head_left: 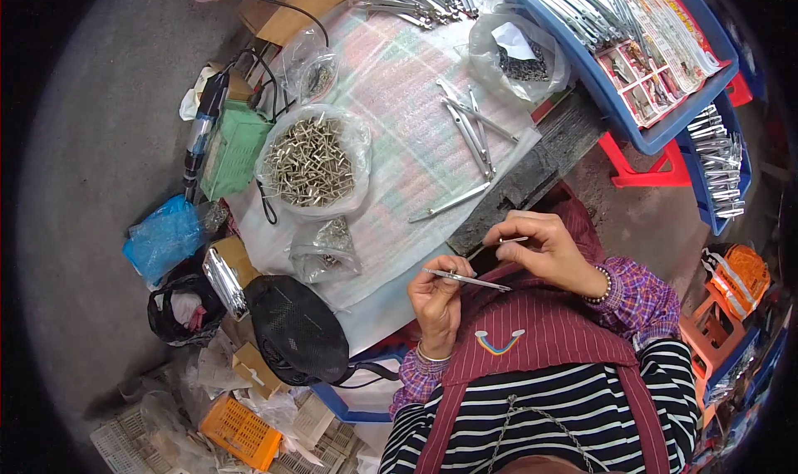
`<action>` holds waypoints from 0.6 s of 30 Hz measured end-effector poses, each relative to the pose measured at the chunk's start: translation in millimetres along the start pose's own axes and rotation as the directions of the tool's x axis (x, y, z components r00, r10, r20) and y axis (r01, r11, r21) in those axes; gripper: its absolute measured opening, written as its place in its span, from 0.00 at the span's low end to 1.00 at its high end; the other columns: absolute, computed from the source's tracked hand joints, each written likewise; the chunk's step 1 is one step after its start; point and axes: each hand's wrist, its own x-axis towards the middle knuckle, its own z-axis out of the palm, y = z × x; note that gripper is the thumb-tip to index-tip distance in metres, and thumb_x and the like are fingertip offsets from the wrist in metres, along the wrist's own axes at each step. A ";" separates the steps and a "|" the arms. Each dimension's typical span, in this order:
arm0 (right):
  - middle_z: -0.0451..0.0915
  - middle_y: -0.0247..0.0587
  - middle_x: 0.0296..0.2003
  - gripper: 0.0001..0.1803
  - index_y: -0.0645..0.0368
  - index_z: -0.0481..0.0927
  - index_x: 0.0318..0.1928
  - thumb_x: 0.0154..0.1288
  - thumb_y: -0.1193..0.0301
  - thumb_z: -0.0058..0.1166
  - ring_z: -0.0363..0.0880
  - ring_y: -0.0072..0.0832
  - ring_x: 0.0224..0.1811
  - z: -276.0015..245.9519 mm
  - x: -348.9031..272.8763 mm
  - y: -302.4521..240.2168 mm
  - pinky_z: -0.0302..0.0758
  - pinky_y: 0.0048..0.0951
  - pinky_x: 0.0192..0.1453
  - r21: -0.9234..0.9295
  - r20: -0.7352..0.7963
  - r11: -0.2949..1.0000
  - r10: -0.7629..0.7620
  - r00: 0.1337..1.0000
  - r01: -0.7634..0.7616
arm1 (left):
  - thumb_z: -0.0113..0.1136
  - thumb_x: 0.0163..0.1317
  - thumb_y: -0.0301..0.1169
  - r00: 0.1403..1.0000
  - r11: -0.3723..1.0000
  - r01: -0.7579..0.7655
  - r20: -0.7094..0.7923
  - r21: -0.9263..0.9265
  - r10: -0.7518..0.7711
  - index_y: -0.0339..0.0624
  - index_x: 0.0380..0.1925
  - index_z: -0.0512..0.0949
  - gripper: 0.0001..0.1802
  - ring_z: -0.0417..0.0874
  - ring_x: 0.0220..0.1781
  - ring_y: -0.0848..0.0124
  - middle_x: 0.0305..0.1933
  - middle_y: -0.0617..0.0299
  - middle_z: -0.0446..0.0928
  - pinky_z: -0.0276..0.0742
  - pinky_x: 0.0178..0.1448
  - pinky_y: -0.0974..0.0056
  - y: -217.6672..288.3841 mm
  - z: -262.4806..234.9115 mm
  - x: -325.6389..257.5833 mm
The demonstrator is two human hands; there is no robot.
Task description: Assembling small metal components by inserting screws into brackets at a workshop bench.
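In front of my apron, my left hand pinches a slim silver metal bar, which points to the right. Just right of it and slightly higher, my right hand has thumb and forefinger closed on a small thin metal pin. The pin and the bar are apart. Several similar metal strips lie loose on the covered table beyond my hands, and a single strip rests close to its near edge. A plastic-lined bowl full of small metal pins stands to the left.
Clear bags of small parts lie near the bowl; another bag holds dark pieces. A blue tray of metal strips sits at the far right above a red stool. A black mesh bag and green box are left.
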 end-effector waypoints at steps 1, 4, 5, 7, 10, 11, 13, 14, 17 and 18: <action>0.78 0.35 0.28 0.07 0.65 0.79 0.37 0.57 0.77 0.55 0.75 0.18 0.30 0.2 0.6 3.3 0.69 0.20 0.32 0.000 0.000 1.000 0.000 1.000 0.000 | 0.60 0.57 0.25 1.000 1.000 0.002 -0.015 0.012 -0.002 0.33 0.31 0.72 0.08 0.67 0.31 0.68 0.26 0.59 0.68 0.65 0.41 0.62 0.5 2.3 -0.1; 0.77 0.37 0.29 0.06 0.65 0.79 0.37 0.58 0.78 0.54 0.76 0.20 0.32 2.0 3.5 13.3 0.70 0.21 0.34 -0.153 0.007 0.970 -0.191 0.982 0.189 | 0.60 0.57 0.25 1.000 1.000 0.007 -0.013 0.004 -0.007 0.33 0.32 0.73 0.07 0.68 0.31 0.69 0.26 0.60 0.68 0.65 0.41 0.63 -1.8 -0.4 -0.1; 0.77 0.36 0.29 0.06 0.65 0.79 0.37 0.58 0.78 0.54 0.76 0.20 0.32 3.1 4.8 13.1 0.71 0.22 0.35 -0.145 0.002 0.959 -0.244 0.970 0.241 | 0.60 0.57 0.25 1.000 1.000 0.009 0.004 -0.016 -0.009 0.33 0.32 0.73 0.07 0.68 0.31 0.69 0.26 0.60 0.69 0.65 0.42 0.63 -2.3 -1.6 -0.1; 0.78 0.36 0.28 0.06 0.66 0.78 0.37 0.58 0.78 0.53 0.77 0.20 0.32 3.6 4.2 13.3 0.71 0.22 0.35 -0.138 -0.003 0.946 -0.296 0.955 0.292 | 0.61 0.56 0.24 1.000 1.000 0.004 -0.014 -0.010 -0.004 0.33 0.32 0.73 0.07 0.68 0.31 0.68 0.26 0.59 0.69 0.65 0.42 0.63 -1.6 0.6 -0.5; 0.79 0.35 0.28 0.05 0.67 0.78 0.35 0.58 0.79 0.54 0.77 0.19 0.31 1.5 -1.0 13.0 0.73 0.21 0.36 0.097 0.078 0.994 -0.055 0.995 0.048 | 0.61 0.56 0.24 1.000 1.000 0.008 -0.027 -0.010 -0.009 0.33 0.32 0.73 0.08 0.68 0.32 0.68 0.27 0.59 0.69 0.66 0.42 0.63 -0.7 0.9 -0.4; 0.80 0.36 0.28 0.05 0.67 0.78 0.35 0.57 0.78 0.55 0.76 0.18 0.31 0.7 -1.7 10.7 0.73 0.20 0.35 0.174 0.089 0.981 0.070 0.994 -0.084 | 0.61 0.56 0.24 1.000 1.000 0.016 -0.024 -0.017 -0.017 0.33 0.32 0.73 0.08 0.69 0.32 0.68 0.27 0.59 0.69 0.66 0.42 0.63 -0.6 0.6 -0.2; 0.80 0.36 0.28 0.06 0.67 0.79 0.35 0.57 0.78 0.56 0.76 0.17 0.30 -2.3 -1.9 5.5 0.73 0.18 0.35 0.247 0.109 0.945 0.192 0.975 -0.214 | 0.61 0.56 0.24 1.000 1.000 0.016 -0.013 -0.013 -0.016 0.32 0.33 0.73 0.08 0.69 0.32 0.68 0.27 0.59 0.69 0.66 0.42 0.63 -0.7 -1.0 0.0; 0.81 0.36 0.28 0.06 0.67 0.79 0.35 0.57 0.77 0.57 0.75 0.15 0.30 -4.9 -0.7 2.7 0.72 0.17 0.34 0.204 0.130 0.951 0.210 0.969 -0.234 | 0.61 0.56 0.24 1.000 1.000 0.016 -0.002 -0.009 -0.016 0.32 0.33 0.74 0.08 0.69 0.32 0.68 0.28 0.59 0.69 0.66 0.42 0.63 -0.6 -1.6 0.0; 0.80 0.36 0.28 0.07 0.66 0.81 0.36 0.55 0.77 0.59 0.75 0.15 0.30 -4.7 -2.1 4.1 0.71 0.16 0.34 0.184 0.138 0.953 0.216 0.967 -0.239 | 0.61 0.56 0.24 1.000 1.000 -0.001 -0.010 -0.010 0.001 0.32 0.33 0.74 0.08 0.69 0.33 0.68 0.28 0.58 0.70 0.66 0.42 0.63 -0.6 1.1 0.3; 0.80 0.36 0.28 0.08 0.66 0.81 0.36 0.54 0.77 0.59 0.76 0.16 0.31 -3.9 -2.8 5.6 0.71 0.16 0.34 0.209 0.127 0.951 0.203 0.971 -0.226 | 0.61 0.56 0.24 1.000 1.000 -0.001 -0.008 -0.010 0.001 0.32 0.33 0.74 0.08 0.69 0.33 0.68 0.28 0.58 0.70 0.66 0.42 0.63 0.0 3.0 0.1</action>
